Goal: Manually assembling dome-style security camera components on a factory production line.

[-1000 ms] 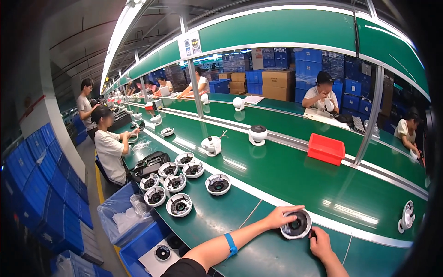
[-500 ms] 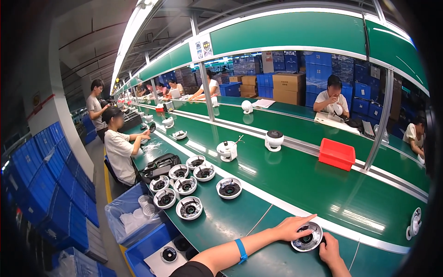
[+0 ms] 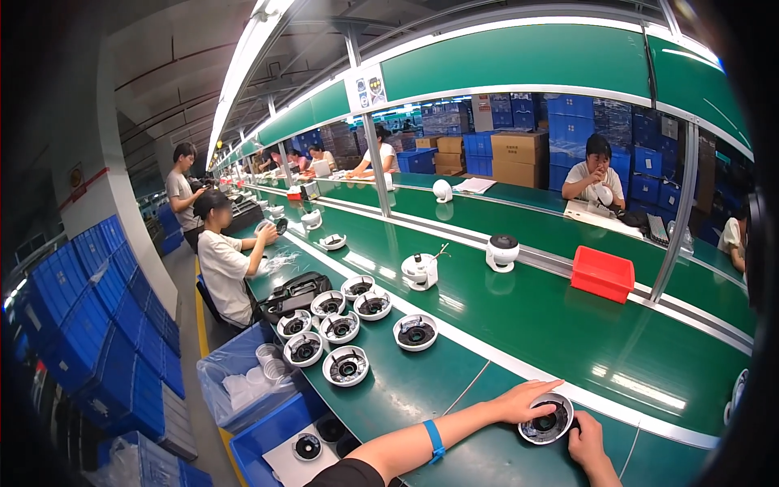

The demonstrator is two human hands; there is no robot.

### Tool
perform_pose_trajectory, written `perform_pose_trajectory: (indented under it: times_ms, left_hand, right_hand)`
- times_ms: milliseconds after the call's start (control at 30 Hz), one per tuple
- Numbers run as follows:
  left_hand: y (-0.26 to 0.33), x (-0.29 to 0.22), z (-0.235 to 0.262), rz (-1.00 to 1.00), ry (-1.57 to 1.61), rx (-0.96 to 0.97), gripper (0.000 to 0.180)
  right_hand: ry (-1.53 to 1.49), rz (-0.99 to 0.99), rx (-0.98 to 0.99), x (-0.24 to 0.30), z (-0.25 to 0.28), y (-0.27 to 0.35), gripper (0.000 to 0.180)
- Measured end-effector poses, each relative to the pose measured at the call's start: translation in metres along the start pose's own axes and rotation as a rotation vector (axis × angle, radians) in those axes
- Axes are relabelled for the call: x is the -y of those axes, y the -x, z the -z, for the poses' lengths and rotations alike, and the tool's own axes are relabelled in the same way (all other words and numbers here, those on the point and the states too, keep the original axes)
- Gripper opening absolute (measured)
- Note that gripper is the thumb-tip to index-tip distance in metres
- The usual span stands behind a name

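Note:
A round white housing [image 3: 560, 435] with a black ringed inside rests on the green bench near the belt's white edge strip. My left hand [image 3: 532, 404] reaches over its left rim, the thumb inside and the fingers along the far side. At the right rim is my right hand [image 3: 587, 441], fingers curled and the index finger close against the edge; whether it truly grips is hard to tell. A blue band [image 3: 434, 441] circles my left wrist. Further left, several similar housings [image 3: 346, 367] sit in a cluster, with one housing [image 3: 415, 333] apart from them.
White assembled units [image 3: 419, 272] stand on the green conveyor [image 3: 535, 325]. A red bin [image 3: 602, 274] lies beyond. To my left are blue crates [image 3: 243, 446], one lined with plastic and holding white cups. A co-worker [image 3: 223, 268] sits further along, beside a black case [image 3: 299, 294].
The whole view has shifted slightly, so things appear further right. Units on the belt have moved a little right. The seated co-worker's hands are raised with a dark part. My hands keep their place.

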State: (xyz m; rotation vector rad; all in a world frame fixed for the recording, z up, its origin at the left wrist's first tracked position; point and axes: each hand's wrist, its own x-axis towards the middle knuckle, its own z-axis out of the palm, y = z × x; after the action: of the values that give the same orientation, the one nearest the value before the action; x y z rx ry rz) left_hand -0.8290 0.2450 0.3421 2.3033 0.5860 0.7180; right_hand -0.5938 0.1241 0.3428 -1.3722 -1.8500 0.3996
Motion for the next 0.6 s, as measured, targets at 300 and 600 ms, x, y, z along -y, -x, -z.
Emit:
perform_pose_trajectory:
  times_ms: [300, 600]
  left_hand:
    - [-0.004, -0.001, -0.021, 0.057, 0.066, -0.011, 0.051]
    - [-0.007, 0.001, -0.038, 0.077, 0.371, -0.148, 0.032]
  right_hand:
    - [-0.005, 0.022, -0.008, -0.014, 0.009, 0.016, 0.029]
    - [-0.518, -0.289, -0.09, -0.036, 0.009, 0.02, 0.037]
